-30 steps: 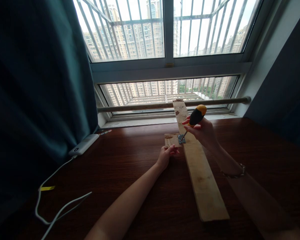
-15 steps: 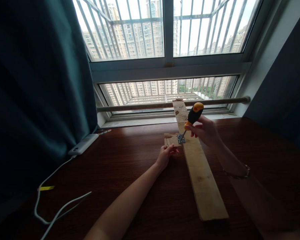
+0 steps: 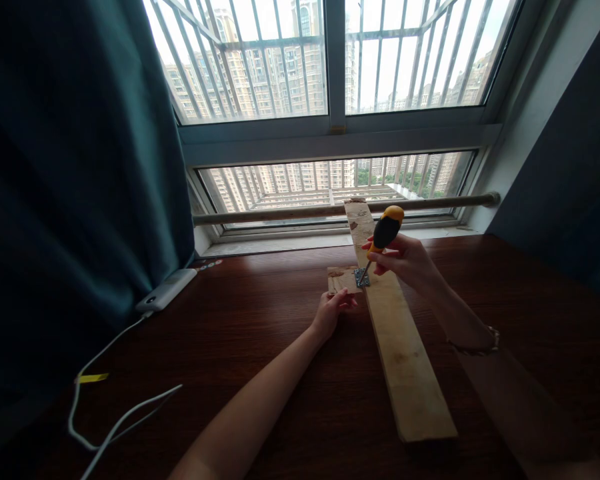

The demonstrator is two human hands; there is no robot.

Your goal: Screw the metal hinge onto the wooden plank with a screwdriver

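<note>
One short pale wooden block (image 3: 339,277) lies on the reddish-brown wooden table (image 3: 260,293), left of a long pale wooden board (image 3: 407,353), with a square silver metal plate (image 3: 361,278) at their join. The left hand (image 3: 331,313) pinches the block's near edge; the right hand (image 3: 407,261) grasps a black-and-yellow screwdriver (image 3: 386,231), tip at the plate. Its shaft tilts, so straightening it before pressing should limit slipping.

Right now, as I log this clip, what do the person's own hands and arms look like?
The left hand and right hand are ungloved. The left arm shows no sleeve or band. The right arm has a thin bracelet near the wrist, perhaps braided or beaded; the dim light hides its detail. No sleeve is clearly visible there.
</note>
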